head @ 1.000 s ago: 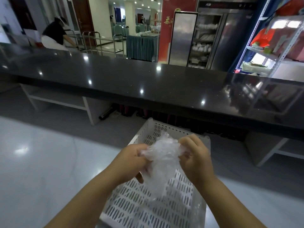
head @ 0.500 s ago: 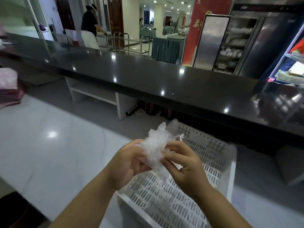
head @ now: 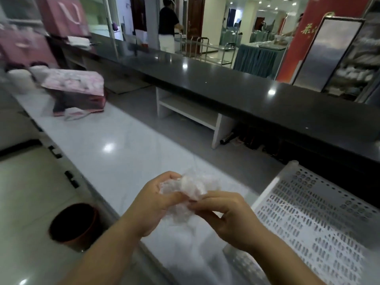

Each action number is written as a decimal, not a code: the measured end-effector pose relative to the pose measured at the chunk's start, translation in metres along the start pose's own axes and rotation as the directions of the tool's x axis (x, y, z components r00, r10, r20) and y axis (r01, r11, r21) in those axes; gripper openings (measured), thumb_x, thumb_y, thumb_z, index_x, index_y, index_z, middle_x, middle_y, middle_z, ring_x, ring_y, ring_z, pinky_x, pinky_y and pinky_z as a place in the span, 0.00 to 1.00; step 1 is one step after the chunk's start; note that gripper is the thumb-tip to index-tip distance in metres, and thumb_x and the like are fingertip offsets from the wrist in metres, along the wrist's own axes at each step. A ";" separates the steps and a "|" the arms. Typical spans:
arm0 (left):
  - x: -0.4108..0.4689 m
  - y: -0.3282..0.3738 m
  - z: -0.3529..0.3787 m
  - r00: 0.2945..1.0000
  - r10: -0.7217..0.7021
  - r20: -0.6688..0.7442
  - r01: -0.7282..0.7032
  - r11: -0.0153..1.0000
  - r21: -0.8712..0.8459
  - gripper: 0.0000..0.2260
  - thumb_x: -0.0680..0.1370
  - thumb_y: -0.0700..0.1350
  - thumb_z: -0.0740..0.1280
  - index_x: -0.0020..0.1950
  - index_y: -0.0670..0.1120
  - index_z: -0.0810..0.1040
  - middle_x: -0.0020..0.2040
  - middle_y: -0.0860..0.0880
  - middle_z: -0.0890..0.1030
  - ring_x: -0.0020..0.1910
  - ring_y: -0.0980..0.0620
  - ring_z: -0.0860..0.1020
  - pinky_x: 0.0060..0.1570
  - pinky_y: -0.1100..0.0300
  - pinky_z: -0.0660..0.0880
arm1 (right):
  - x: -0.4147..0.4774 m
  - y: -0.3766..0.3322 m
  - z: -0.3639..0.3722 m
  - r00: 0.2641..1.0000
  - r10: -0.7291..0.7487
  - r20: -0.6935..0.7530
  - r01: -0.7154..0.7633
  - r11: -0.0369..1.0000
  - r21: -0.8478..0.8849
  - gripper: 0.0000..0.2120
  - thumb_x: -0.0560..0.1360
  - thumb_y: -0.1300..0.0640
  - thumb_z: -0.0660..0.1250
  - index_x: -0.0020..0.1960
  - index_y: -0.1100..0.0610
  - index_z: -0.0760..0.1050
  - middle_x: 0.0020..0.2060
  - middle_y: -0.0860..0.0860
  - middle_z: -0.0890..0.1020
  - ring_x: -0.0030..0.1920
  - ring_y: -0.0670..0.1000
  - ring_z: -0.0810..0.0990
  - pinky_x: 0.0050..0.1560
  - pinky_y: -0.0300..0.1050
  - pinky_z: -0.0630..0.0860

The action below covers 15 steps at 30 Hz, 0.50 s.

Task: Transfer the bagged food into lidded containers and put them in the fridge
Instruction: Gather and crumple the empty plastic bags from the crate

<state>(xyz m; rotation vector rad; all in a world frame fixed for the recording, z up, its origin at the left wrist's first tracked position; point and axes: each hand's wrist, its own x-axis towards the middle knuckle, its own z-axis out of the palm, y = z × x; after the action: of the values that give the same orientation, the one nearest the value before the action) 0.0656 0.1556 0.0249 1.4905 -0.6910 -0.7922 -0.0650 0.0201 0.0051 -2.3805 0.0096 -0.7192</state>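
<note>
Thin, crinkly clear plastic bag [head: 191, 188] scrunched into an irregular wad with no clear long axis, a loose bit trailing down between the palms, held over the glossy white counter [head: 115, 145]. Left hand [head: 152, 204] curls round the wad from the left; right hand [head: 228, 219] pinches its lower edge with the fingertips. White slotted plastic basket [head: 308, 212] just right of the hands; round dark bin [head: 74, 223] lower left, contents too dark to tell.

Restaurant service area, long black counter [head: 236, 87], glass-door fridge [head: 347, 58], dining tables [head: 257, 56] beyond
</note>
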 end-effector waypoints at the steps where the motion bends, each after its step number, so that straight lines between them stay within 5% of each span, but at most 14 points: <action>1: -0.003 -0.001 -0.021 0.998 0.022 -0.063 -0.021 1.000 0.018 0.07 0.67 0.44 0.75 0.42 0.49 0.79 0.37 0.47 0.81 0.37 0.49 0.80 0.38 0.54 0.78 | 0.012 -0.008 0.014 1.000 -0.008 0.018 0.008 1.000 0.012 0.05 0.73 0.60 0.71 0.48 0.55 0.84 0.45 0.44 0.85 0.45 0.36 0.80 0.47 0.28 0.74; 5: -0.020 -0.021 -0.116 0.960 0.028 -0.278 0.004 0.994 0.113 0.07 0.71 0.40 0.73 0.43 0.49 0.78 0.41 0.41 0.81 0.38 0.42 0.80 0.36 0.50 0.78 | 0.059 -0.038 0.078 0.996 -0.046 0.081 0.046 0.999 0.004 0.08 0.74 0.53 0.67 0.49 0.51 0.84 0.47 0.43 0.85 0.48 0.41 0.83 0.48 0.37 0.79; 9: -0.051 -0.049 -0.236 0.878 0.046 -0.477 0.097 0.958 0.271 0.10 0.72 0.39 0.72 0.39 0.55 0.78 0.35 0.50 0.82 0.33 0.54 0.79 0.32 0.63 0.75 | 0.119 -0.070 0.173 0.963 -0.008 0.271 0.022 0.999 -0.049 0.08 0.74 0.48 0.65 0.49 0.47 0.82 0.44 0.41 0.85 0.44 0.41 0.82 0.43 0.34 0.77; 13: -0.061 -0.071 -0.274 0.868 0.035 -0.495 0.190 0.898 0.396 0.09 0.69 0.46 0.70 0.41 0.60 0.77 0.43 0.54 0.80 0.41 0.56 0.78 0.35 0.65 0.73 | 0.137 -0.074 0.203 0.888 0.109 0.446 -0.028 0.983 -0.184 0.14 0.74 0.43 0.63 0.55 0.45 0.79 0.49 0.42 0.83 0.46 0.42 0.79 0.44 0.36 0.73; 15: -0.068 -0.088 -0.311 0.844 0.037 -0.535 0.239 0.868 0.436 0.11 0.72 0.41 0.70 0.41 0.58 0.77 0.47 0.50 0.79 0.44 0.54 0.77 0.36 0.66 0.70 | 0.154 -0.082 0.236 0.830 0.140 0.540 -0.039 0.980 -0.195 0.13 0.75 0.44 0.65 0.57 0.45 0.78 0.53 0.42 0.82 0.48 0.42 0.79 0.49 0.39 0.75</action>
<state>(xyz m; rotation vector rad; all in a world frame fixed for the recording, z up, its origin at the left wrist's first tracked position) 0.2749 0.3990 -0.0528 2.1165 -0.3946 -0.2435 0.1700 0.1946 -0.0227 -2.6553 -0.0613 0.0416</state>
